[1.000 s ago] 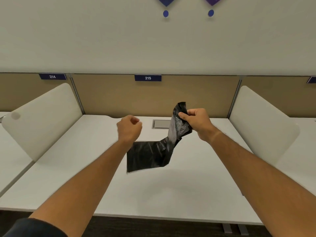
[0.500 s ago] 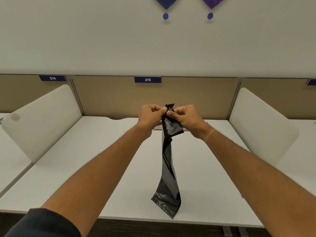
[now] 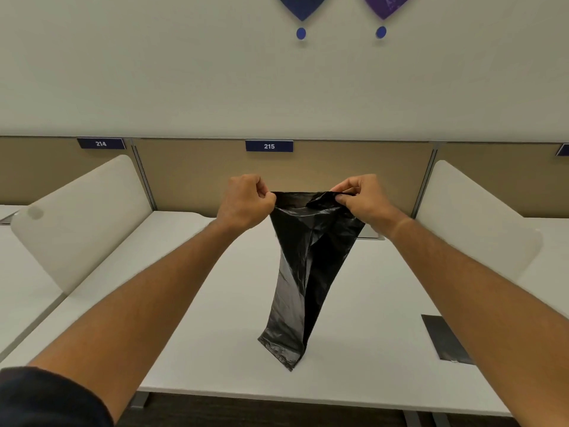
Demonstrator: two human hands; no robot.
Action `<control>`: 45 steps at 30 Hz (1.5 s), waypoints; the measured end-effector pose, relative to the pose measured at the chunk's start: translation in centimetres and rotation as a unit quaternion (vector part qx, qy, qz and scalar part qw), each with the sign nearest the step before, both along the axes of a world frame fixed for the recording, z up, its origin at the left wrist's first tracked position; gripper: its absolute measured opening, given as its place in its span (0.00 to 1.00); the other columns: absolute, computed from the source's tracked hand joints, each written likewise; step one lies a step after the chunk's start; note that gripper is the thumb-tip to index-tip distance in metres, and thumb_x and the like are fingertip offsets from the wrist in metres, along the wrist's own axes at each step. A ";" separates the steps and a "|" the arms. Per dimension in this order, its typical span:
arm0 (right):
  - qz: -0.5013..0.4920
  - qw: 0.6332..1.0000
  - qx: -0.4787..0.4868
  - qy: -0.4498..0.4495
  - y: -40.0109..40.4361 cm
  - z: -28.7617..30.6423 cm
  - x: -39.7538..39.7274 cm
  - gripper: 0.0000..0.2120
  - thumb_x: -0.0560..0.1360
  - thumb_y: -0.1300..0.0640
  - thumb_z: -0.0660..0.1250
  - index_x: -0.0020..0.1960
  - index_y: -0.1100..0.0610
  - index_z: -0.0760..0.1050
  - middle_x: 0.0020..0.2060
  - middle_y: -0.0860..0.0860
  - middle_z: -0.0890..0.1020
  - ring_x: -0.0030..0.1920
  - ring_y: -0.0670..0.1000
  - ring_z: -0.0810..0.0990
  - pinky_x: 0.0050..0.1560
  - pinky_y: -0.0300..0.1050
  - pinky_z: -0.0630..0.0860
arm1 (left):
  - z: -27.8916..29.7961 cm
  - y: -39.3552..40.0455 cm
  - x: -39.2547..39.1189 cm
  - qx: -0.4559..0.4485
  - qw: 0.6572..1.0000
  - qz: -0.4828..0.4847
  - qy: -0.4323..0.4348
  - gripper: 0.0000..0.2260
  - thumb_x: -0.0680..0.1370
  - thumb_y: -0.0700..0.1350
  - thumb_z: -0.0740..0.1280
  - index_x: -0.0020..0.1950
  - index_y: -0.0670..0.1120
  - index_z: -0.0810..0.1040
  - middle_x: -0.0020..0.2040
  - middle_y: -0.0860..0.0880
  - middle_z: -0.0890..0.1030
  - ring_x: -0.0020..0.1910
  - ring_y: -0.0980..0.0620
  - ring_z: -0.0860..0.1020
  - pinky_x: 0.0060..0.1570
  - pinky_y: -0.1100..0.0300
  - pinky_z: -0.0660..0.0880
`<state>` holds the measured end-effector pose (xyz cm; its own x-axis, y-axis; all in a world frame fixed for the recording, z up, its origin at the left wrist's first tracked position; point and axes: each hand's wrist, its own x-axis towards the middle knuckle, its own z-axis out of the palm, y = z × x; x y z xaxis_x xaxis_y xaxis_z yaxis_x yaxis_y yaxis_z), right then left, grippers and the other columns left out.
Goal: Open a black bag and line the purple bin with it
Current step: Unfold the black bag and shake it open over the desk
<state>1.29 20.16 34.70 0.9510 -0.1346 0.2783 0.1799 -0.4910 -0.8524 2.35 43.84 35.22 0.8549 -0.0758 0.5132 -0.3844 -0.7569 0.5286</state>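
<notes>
While both hands pinch its top edge, the black bag (image 3: 303,272) hangs toward six o'clock over the white desk (image 3: 369,288), narrowing downward. Left hand (image 3: 244,201) closes on the nine-o'clock corner, right hand (image 3: 361,198) on the three-o'clock corner, the mouth stretched between them.

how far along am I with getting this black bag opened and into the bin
Done: the bag is unfolded and hangs full length above the desk. In hand: your left hand and right hand pinch its top edge and spread it apart, but the mouth is not clearly open. Left: separating the layers and lining the bin, which is not in view.
</notes>
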 end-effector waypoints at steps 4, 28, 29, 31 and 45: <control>0.042 0.999 -0.007 -0.013 1.2 0.1 -0.3 0.11 0.75 0.68 0.68 0.43 0.54 0.83 0.40 0.51 0.84 0.45 0.50 0.83 0.48 0.44 0.81 | 0.1 -0.6 -0.2 0.056 0.998 -0.020 0.028 0.12 0.72 0.46 0.69 0.53 0.44 0.76 0.48 0.48 0.77 0.48 0.50 0.75 0.44 0.58 0.74; -0.045 0.983 -0.038 0.173 -1.6 -1.5 -2.4 0.06 0.66 0.73 0.59 0.36 0.66 0.74 0.31 0.57 0.73 0.34 0.57 0.72 0.31 0.47 0.69 | 1.4 -1.2 -0.2 -0.055 0.993 0.099 -0.013 0.04 0.80 0.42 0.64 0.47 0.42 0.75 0.44 0.46 0.75 0.44 0.50 0.72 0.42 0.59 0.67; -0.049 0.980 -0.060 0.186 -1.7 -1.5 -2.5 0.06 0.65 0.71 0.59 0.32 0.64 0.69 0.28 0.55 0.68 0.31 0.55 0.67 0.28 0.44 0.63 | 1.4 -0.9 -0.1 -0.059 0.993 0.099 -0.020 0.04 0.80 0.42 0.64 0.48 0.42 0.76 0.45 0.46 0.76 0.43 0.51 0.72 0.42 0.59 0.68; -0.061 0.976 -0.069 0.198 -1.6 -1.0 -3.2 0.06 0.66 0.67 0.59 0.32 0.61 0.66 0.29 0.53 0.67 0.31 0.54 0.66 0.31 0.41 0.62 | 1.3 -0.8 0.0 -0.065 0.994 0.086 -0.034 0.04 0.80 0.43 0.65 0.48 0.42 0.76 0.45 0.46 0.76 0.43 0.51 0.73 0.41 0.58 0.69; -0.092 0.993 0.020 0.077 1.2 -1.4 -1.3 0.13 0.70 0.70 0.64 0.35 0.54 0.79 0.32 0.54 0.81 0.36 0.55 0.79 0.38 0.48 0.78 | 0.8 2.8 -0.7 0.071 0.990 -0.066 -0.102 0.04 0.82 0.42 0.62 0.51 0.41 0.72 0.38 0.43 0.78 0.32 0.45 0.77 0.31 0.47 0.77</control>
